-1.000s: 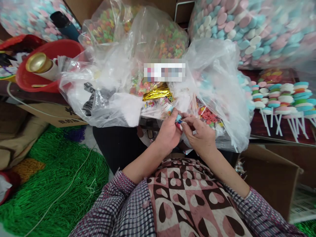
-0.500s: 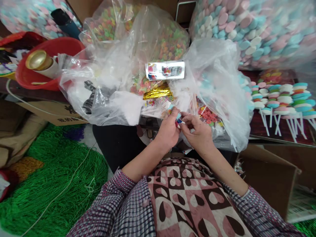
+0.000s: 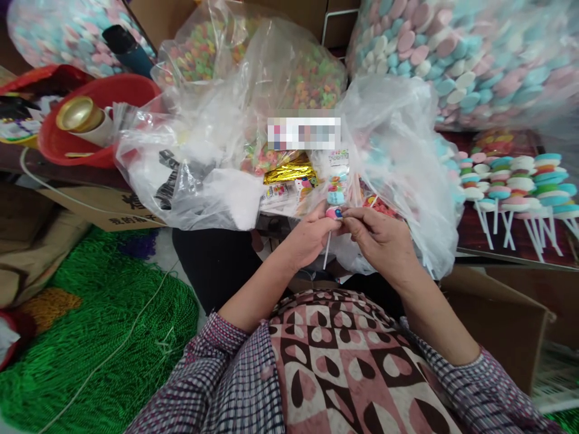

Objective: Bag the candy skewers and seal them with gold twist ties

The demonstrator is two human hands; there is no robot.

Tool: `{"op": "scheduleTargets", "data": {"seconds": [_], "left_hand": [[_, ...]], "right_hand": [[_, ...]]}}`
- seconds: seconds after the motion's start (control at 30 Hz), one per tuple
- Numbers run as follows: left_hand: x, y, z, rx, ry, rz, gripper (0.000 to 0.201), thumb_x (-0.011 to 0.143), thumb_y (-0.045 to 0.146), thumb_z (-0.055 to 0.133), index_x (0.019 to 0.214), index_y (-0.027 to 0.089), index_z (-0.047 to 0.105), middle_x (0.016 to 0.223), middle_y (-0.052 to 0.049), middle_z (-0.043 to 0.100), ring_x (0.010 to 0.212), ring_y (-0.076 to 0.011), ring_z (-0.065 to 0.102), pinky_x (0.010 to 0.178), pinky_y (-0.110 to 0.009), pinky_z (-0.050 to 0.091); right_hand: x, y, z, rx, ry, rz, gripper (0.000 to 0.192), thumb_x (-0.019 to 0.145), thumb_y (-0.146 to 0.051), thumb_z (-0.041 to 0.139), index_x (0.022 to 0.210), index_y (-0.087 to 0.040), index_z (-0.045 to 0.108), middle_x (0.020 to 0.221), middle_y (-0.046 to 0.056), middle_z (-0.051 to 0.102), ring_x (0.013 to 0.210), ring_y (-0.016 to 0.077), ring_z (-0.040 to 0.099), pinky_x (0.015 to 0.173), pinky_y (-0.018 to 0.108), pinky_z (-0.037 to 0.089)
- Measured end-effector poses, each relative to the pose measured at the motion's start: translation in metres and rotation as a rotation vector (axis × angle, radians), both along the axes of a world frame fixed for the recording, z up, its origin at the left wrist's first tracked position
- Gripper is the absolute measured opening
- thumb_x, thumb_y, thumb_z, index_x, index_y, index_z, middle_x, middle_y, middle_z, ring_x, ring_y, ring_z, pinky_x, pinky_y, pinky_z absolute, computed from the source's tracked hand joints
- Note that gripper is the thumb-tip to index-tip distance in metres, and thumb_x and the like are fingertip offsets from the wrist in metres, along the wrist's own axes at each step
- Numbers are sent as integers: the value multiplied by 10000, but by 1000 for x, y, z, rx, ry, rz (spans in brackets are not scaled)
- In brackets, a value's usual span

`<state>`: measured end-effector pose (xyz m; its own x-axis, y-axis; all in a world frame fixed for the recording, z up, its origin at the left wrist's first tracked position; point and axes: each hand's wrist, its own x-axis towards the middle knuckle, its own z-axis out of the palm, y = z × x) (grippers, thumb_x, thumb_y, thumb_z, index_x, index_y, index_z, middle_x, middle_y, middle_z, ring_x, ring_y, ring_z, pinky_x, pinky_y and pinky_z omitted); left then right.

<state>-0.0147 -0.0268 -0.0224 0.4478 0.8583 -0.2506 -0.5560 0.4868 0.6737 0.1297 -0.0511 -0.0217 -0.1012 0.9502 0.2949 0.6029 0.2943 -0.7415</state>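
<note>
A marshmallow lollipop (image 3: 336,193) in a printed clear wrapper stands upright between my hands. Its white stick (image 3: 326,252) points down below my fingers. My left hand (image 3: 305,238) is closed around the lower end of the wrapper, just above the stick. From the right, my right hand (image 3: 382,241) pinches the bottom edge of the same wrapper, its fingertips touching those of the left. Whether a tie is between the fingers is hidden. Just behind them lie gold foil twist ties (image 3: 289,171) and small printed packets (image 3: 275,194).
Big clear bags of ring candies (image 3: 312,78) and pastel marshmallows (image 3: 470,54) stand at the back. Finished-looking marshmallow skewers (image 3: 520,178) lie at right. A red basin (image 3: 131,90) with a gold bowl sits left. Green cords (image 3: 113,325) cover the floor; an open carton (image 3: 493,325) is at right.
The lollipop has come into clear view upright, its stick now showing below my left hand. My right hand has shifted slightly right and down, and both hands stay together at the wrapper.
</note>
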Motion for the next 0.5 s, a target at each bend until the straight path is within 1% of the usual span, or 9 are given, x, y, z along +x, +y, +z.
{"op": "scheduleTargets", "data": {"seconds": [0.07, 0.13, 0.23, 0.4, 0.5], "left_hand": [[1, 0, 0, -2, 13, -8, 192, 708, 107, 638, 876, 197, 658, 920, -22, 699, 1089, -207, 649, 997, -351, 504], [1, -1, 0, 9, 25, -15, 137, 732, 129, 638, 849, 197, 658, 905, -19, 699, 1088, -209, 648, 991, -349, 510], [2, -2, 0, 29, 65, -17, 124, 729, 131, 633, 837, 189, 654, 894, -9, 701, 1072, -202, 648, 980, -339, 516], [3, -2, -5, 89, 151, -35, 186, 767, 178, 607, 948, 163, 646, 958, -21, 705, 1027, -187, 648, 954, -341, 522], [4, -2, -10, 126, 202, -27, 205, 829, 226, 580, 1020, 170, 629, 1002, -25, 698, 967, -168, 654, 896, -323, 538]], "right_hand": [[2, 1, 3, 99, -101, -20, 170, 932, -288, 568, 1003, -243, 715, 959, 62, 783, 869, 215, 730, 787, 345, 561], [2, 1, 2, 176, -185, -47, 170, 934, -286, 581, 1021, -241, 720, 970, 70, 786, 876, 215, 735, 784, 331, 560], [1, 3, -1, 247, -308, -72, 175, 944, -290, 568, 979, -239, 731, 903, 58, 789, 806, 198, 737, 723, 296, 546], [0, 8, -4, 385, -465, -102, 185, 918, -257, 541, 903, -224, 722, 752, 26, 764, 656, 169, 704, 594, 259, 465], [-1, 12, -2, 394, -500, -118, 171, 891, -230, 537, 848, -223, 703, 643, 5, 718, 570, 154, 662, 538, 256, 404]]}}
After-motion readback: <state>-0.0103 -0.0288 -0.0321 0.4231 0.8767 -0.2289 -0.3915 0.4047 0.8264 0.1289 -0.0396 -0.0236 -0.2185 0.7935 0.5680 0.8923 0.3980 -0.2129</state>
